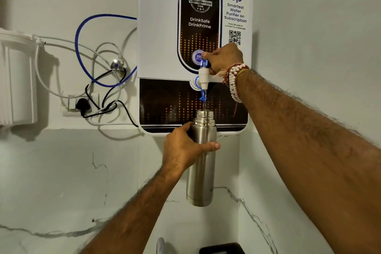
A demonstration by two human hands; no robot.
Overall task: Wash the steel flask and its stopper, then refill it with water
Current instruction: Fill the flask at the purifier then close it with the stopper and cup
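The steel flask (pixel 201 173) hangs upright in the air, its open threaded mouth right under the blue spout of the tap (pixel 204 77) on the wall-mounted water purifier (pixel 156 47). A thin stream of water runs from the spout into the mouth. My left hand (pixel 183 148) grips the flask just below its neck, thumb across the front. My right hand (pixel 223 59) pinches the tap's blue lever at the top. The stopper is not in view.
Left of the purifier, blue and white tubes and black cables loop across the wall to a socket with a black plug (pixel 82 105). A white filter housing (pixel 18 80) hangs at far left. A dark object (pixel 222 249) and a pale one (pixel 160 244) sit at the bottom edge.
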